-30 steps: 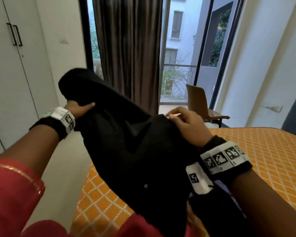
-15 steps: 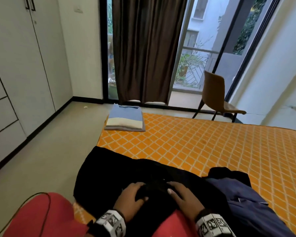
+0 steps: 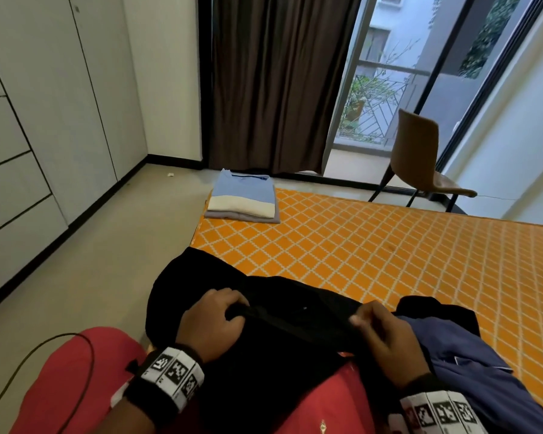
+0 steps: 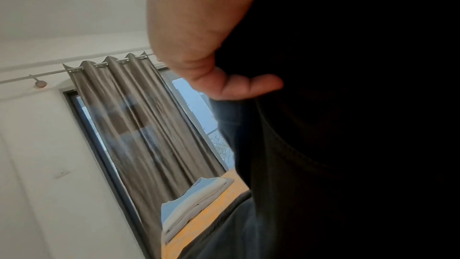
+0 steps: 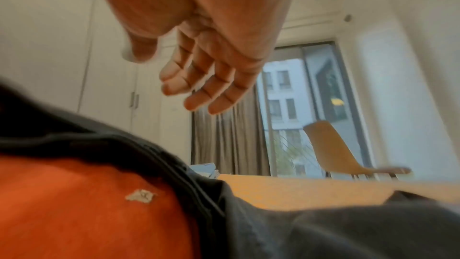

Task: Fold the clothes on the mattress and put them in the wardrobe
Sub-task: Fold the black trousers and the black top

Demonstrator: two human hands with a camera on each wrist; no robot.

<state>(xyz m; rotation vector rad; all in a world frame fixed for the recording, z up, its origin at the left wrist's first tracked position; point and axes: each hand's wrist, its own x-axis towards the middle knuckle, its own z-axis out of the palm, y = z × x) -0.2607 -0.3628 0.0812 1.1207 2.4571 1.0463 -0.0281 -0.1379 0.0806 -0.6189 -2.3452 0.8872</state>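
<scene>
A black garment (image 3: pixel 295 339) lies over my lap and the near corner of the orange mattress (image 3: pixel 389 245). My left hand (image 3: pixel 213 321) grips a raised fold of it on the left; in the left wrist view the thumb (image 4: pixel 239 88) presses into the black garment (image 4: pixel 348 125). My right hand (image 3: pixel 383 333) sits at the fold's right end. In the right wrist view that right hand (image 5: pixel 206 78) has loosely bent fingers with nothing in them, above the black garment (image 5: pixel 298 224). A crumpled navy garment (image 3: pixel 470 364) lies to the right.
A folded stack of blue and white clothes (image 3: pixel 242 198) sits on the mattress's far left corner. White wardrobe doors (image 3: pixel 44 120) line the left wall across bare floor. A brown chair (image 3: pixel 420 158) stands by the glass door, beside a dark curtain (image 3: pixel 273 83). A black cable (image 3: pixel 44 355) trails at my left.
The black garment, held up in the air a second ago, now lies on my lap and the mattress. My hands have since spread apart along its fold.
</scene>
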